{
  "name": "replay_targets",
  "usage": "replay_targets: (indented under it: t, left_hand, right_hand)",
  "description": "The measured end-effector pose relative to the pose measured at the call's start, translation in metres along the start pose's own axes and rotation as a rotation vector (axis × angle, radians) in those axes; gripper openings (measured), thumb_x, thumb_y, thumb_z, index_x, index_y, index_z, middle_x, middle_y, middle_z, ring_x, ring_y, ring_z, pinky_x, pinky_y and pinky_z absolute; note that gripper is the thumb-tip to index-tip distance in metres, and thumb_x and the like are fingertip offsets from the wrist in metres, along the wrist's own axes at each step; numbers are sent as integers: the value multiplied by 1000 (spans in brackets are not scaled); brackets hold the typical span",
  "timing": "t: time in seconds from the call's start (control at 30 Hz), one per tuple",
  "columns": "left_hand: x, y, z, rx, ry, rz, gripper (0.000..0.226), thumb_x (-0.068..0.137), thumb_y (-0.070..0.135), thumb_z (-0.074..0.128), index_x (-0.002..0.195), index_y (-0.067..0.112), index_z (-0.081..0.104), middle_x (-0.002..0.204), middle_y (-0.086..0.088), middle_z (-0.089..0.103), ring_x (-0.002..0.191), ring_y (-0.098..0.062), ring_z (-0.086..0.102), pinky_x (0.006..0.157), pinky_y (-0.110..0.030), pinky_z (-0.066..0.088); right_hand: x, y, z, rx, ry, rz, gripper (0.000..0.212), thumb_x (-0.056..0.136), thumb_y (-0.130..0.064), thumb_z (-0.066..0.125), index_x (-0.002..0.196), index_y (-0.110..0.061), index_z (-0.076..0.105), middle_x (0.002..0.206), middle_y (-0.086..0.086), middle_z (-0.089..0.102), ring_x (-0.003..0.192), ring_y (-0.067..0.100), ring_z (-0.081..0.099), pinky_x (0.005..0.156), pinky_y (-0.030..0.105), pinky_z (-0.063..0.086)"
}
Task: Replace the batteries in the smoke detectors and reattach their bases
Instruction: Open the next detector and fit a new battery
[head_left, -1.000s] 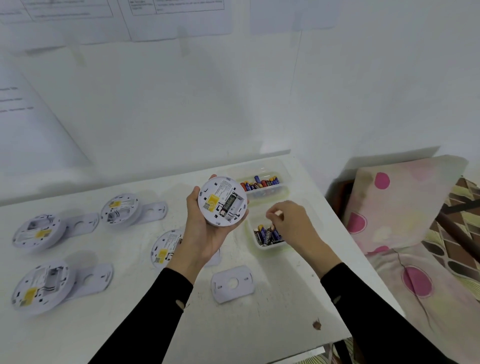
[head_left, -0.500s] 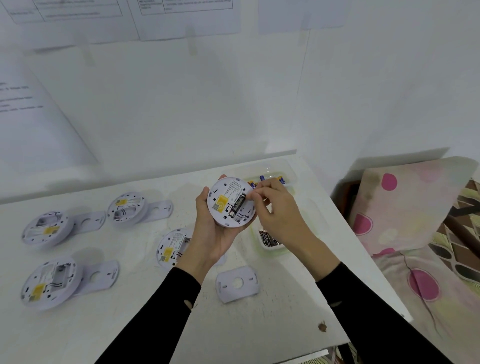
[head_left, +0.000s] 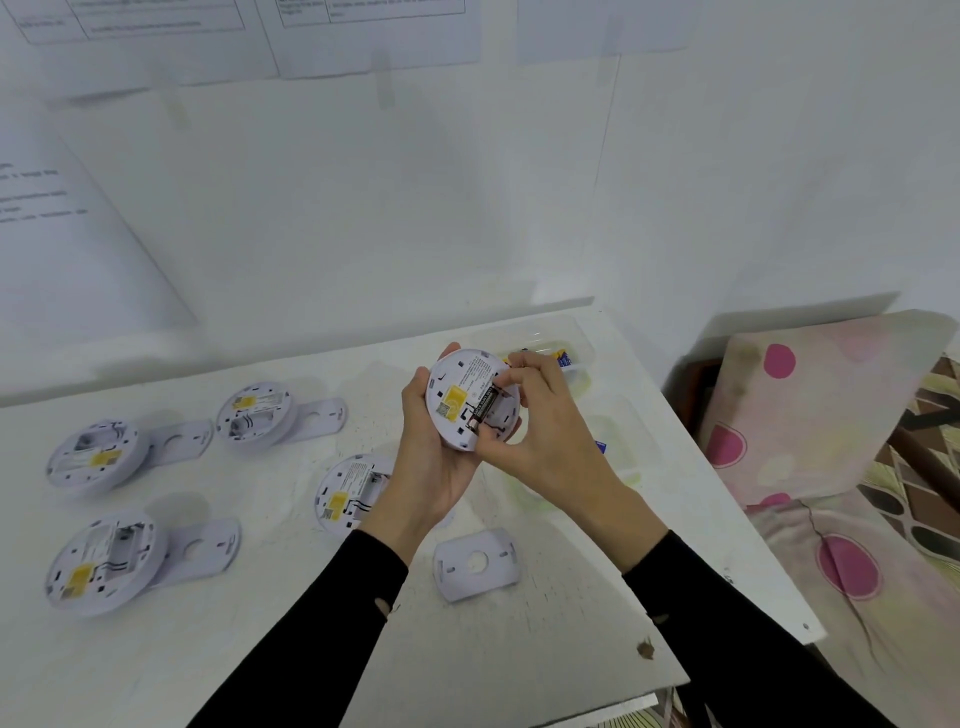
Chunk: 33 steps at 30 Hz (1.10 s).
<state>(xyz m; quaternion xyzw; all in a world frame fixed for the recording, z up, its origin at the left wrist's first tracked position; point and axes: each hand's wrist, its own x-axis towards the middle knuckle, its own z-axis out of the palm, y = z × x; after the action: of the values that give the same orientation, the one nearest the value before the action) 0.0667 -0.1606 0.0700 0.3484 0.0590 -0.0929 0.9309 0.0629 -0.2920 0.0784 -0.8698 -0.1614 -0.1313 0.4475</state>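
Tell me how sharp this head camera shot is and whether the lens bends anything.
Head view: the held smoke detector and its battery are fairly sharp; the detectors at the left of the table and the wall sheets are soft; the wide lens makes the wall corner lean; light is soft and even, shadows faint.

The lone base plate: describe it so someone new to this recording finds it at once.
On the white table, look toward the front edge, between the person's two black sleeves. A flat white base plate with a round centre hole lies there. The other plates each sit against a smoke detector; this one touches none.
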Motion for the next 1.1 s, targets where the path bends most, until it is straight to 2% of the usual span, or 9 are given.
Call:
replay_targets:
  t: [0.17, 0.37, 0.47, 0.53, 0.67, 0.77, 0.9, 1.03, 1.1]
  left_hand:
    - [1, -4, 3, 28, 38, -7, 52, 102, 49, 33, 144, 23, 50, 126, -13, 67, 108, -26, 68, 91, -40, 57]
    - [3, -5, 5, 56, 47, -11, 52, 103, 49, 32, 144, 22, 49, 118, -12, 71, 104, -25, 71, 81, -36, 59]
    - [4, -5, 7, 78, 48, -20, 52, 103, 50, 32, 142, 21, 51, 120, -12, 70, 105, -26, 70, 82, -37, 59]
    - [4, -4, 7, 69, 60, -24, 51, 103, 51, 31, 139, 21, 53, 119, -13, 70, 105, -26, 70, 86, -40, 59]
    - [6, 2, 1, 33, 61, -66, 66, 100, 58, 29, 140, 11, 53, 128, -18, 65, 116, -31, 64, 106, -48, 47]
    - [6, 3, -3, 5, 61, -93, 68, 99, 59, 28, 136, 8, 56, 122, -18, 67, 108, -31, 66, 88, -40, 58]
    - [6, -2, -5, -54, 69, -123, 67, 98, 59, 32, 131, 8, 59, 125, -20, 65, 110, -32, 62, 90, -41, 54]
    - [8, -3, -8, -98, 94, -114, 63, 97, 56, 38, 134, 8, 57, 124, -22, 66, 117, -38, 60, 92, -48, 55]
    - [9, 0, -11, -161, 103, -118, 63, 97, 55, 43, 138, 8, 53, 128, -24, 64, 127, -44, 53, 94, -53, 53]
  right_hand:
    - [0, 2, -1, -16, 3, -14, 55, 66, -26, 71, 115, -13, 51, 121, 0, 47, 115, 10, 43, 90, 4, 32]
    - [2, -1, 3, -14, 54, 34, 55, 62, -20, 77, 103, -18, 41, 104, 1, 48, 98, 17, 46, 70, 23, 43]
    - [2, 1, 4, 13, 73, 49, 55, 61, -27, 74, 106, -16, 44, 104, 1, 51, 99, 21, 51, 72, 35, 50]
    - [-1, 1, 1, 44, 48, 41, 55, 65, -26, 71, 113, -17, 45, 111, 0, 52, 105, 21, 51, 80, 33, 50]
    - [-9, 7, -3, -32, -14, -163, 50, 81, -28, 55, 131, -27, 53, 146, 6, 43, 131, 25, 43, 103, 32, 41]
    - [-13, 23, -4, -141, -69, -352, 37, 95, -18, 49, 129, -29, 60, 156, 11, 28, 135, 31, 39, 104, 37, 42]
    - [-14, 27, -10, -140, -9, -519, 29, 97, -2, 51, 120, -11, 65, 149, 12, 40, 136, 28, 41, 105, 40, 43]
    - [-18, 11, -18, 151, 236, -159, 23, 96, -2, 52, 117, -6, 61, 116, 1, 68, 109, 2, 61, 90, 12, 44]
    - [-10, 24, -25, 164, 332, 68, 19, 97, -11, 55, 113, -12, 64, 95, -2, 70, 86, 1, 64, 76, 10, 44]
